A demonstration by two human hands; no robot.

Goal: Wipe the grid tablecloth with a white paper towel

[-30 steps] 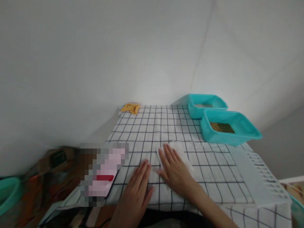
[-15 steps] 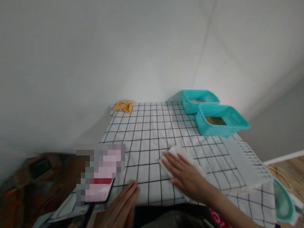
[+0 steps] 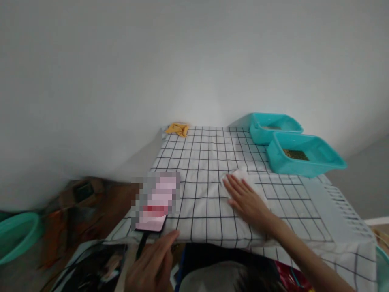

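No writing could be read anywhere: the phone (image 3: 154, 205) lay at the near left edge of the checked cloth (image 3: 200, 162) with its screen blurred out, only pink and a red band showing.

The right hand (image 3: 247, 200) lay flat, palm down, its forearm running in from the lower right. Its fingers were stretched out and released, gripping nothing, pressed onto a white tissue (image 3: 240, 176) that peeked out just beyond the fingertips and touched them. Tissue and hand sat on the cloth near its middle.

The left hand (image 3: 152, 263) hung low off the near edge of the cloth, fingers loosely extended and together, not closed on anything; its fingertips came just beside the phone's lower corner and a dark cable (image 3: 141, 245) running down from it. Whether they touched either could not be told.

Well beyond the right fingertips, to their right, stood two teal tubs: the nearer tub (image 3: 304, 156) held greenish grains, the farther tub (image 3: 273, 127) something pale. Far ahead of the fingers, at the cloth's back left corner by the wall, lay a crumpled yellow rag (image 3: 178, 129). Well left of the left hand, a teal basin (image 3: 15, 235) showed at the frame's edge.
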